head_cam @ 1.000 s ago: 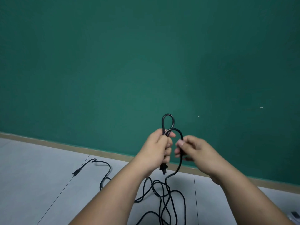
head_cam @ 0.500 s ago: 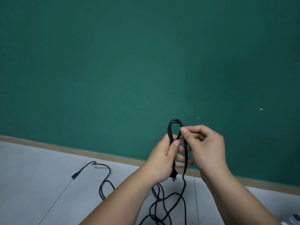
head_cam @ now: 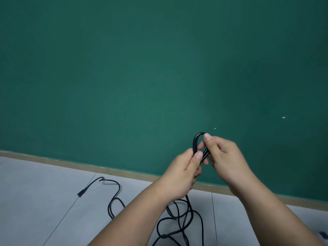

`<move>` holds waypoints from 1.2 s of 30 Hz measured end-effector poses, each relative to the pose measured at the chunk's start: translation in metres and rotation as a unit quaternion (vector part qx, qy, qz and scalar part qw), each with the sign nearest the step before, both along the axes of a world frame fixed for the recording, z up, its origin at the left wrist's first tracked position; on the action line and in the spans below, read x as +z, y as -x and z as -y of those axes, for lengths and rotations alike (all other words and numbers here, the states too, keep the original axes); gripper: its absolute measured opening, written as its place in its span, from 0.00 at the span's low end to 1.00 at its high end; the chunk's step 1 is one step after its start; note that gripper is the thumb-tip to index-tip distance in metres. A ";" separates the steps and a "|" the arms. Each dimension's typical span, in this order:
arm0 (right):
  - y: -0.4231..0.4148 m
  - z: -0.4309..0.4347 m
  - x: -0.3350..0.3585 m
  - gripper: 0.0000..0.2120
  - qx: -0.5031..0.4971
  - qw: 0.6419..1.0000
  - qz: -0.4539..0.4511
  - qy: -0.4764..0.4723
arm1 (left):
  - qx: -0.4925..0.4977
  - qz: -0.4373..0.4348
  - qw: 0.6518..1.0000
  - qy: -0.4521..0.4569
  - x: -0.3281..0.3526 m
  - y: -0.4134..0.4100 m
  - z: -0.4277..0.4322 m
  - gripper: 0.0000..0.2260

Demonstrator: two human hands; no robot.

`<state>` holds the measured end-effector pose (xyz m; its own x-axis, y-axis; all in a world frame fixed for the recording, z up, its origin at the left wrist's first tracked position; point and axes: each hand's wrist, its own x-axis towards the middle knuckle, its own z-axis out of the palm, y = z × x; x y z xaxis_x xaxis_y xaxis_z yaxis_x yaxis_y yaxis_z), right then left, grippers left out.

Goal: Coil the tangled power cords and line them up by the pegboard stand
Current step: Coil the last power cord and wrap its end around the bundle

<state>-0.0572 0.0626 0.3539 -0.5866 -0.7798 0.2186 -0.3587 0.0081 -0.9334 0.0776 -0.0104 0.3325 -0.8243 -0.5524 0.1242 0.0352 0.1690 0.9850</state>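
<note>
A black power cord [head_cam: 195, 142] is folded into a narrow upright loop in front of the green wall. My left hand [head_cam: 182, 173] grips the loop's lower part, thumb pressed on the strands. My right hand [head_cam: 224, 158] pinches the loop near its top with thumb and forefinger. The rest of the cord hangs below my left hand and lies tangled on the floor [head_cam: 179, 219]. Its far end, with a small plug [head_cam: 80, 194], trails out to the left. The pegboard stand is not in view.
A green wall [head_cam: 142, 68] with a tan baseboard [head_cam: 53, 161] fills most of the view. Grey floor tiles [head_cam: 35, 201] lie below. A small dark and white object [head_cam: 323, 235] shows at the bottom right edge.
Both hands have shifted right and slightly closer together. The two separate loops have been gathered into one tighter folded loop, and the plug end that hung under my left hand is hidden now.
</note>
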 end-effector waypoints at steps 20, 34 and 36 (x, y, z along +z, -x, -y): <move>0.013 -0.001 -0.009 0.10 -0.047 0.997 -0.052 0.011 | -0.029 0.094 0.992 0.082 -0.018 0.006 0.010 0.12; -0.017 0.004 -0.042 0.24 0.296 0.914 0.070 -0.269 | 0.247 -0.237 0.901 -0.265 0.010 -0.017 0.052 0.12; -0.016 0.004 -0.047 0.16 0.318 0.907 0.029 -0.275 | 0.321 -0.231 0.896 -0.202 0.008 -0.026 0.068 0.12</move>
<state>-0.0413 0.0584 0.3068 0.0214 -0.9464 -0.3222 -0.4038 0.2867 -0.8688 0.1036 -0.0783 0.3402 -0.2319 -0.9713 0.0531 0.4782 -0.0662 0.8758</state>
